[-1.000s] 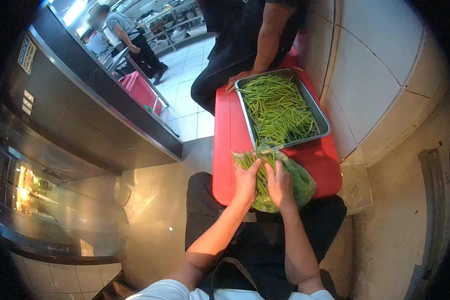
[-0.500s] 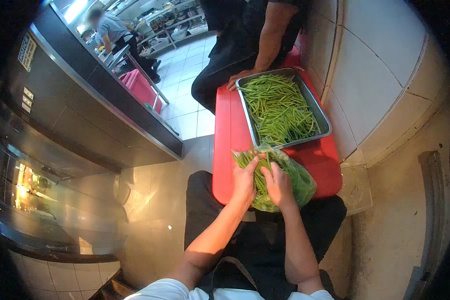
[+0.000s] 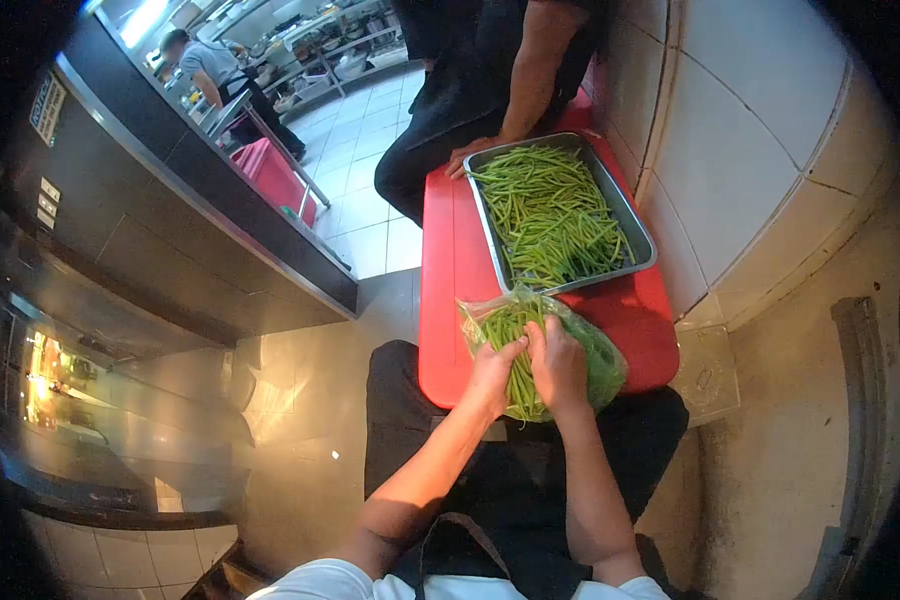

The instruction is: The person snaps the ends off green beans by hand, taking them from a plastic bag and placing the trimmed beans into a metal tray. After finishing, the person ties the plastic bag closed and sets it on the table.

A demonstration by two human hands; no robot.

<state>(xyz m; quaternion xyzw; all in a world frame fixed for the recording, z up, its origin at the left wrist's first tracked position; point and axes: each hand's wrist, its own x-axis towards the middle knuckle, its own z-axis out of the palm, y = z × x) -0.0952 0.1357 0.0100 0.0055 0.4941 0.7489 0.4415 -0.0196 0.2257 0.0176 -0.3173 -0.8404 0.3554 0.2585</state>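
Observation:
A clear plastic bag (image 3: 602, 365) holding long green beans (image 3: 518, 385) rests at the near end of a red bench, close to my lap. My left hand (image 3: 491, 372) is closed at the bag's left side, its thumb over the beans. Beside it, my right hand (image 3: 558, 366) is closed too, with thumb and fingers around beans in the mouth of the bag. The two thumbs nearly meet; some fingertips are hidden among the beans. Just beyond the bag stands a metal tray (image 3: 654, 252) full of cut green beans (image 3: 550, 205).
The red bench (image 3: 450, 280) runs along a white tiled wall (image 3: 740, 90). Across the tray, another person's hand (image 3: 466, 158) rests near its far left corner. A pink bin (image 3: 275, 180) and a person in grey (image 3: 210, 68) are in the kitchen at upper left.
My hands have shifted slightly within the bag, and the raised bean tips between them have dropped lower. The view has moved a little; tray and bench stay put.

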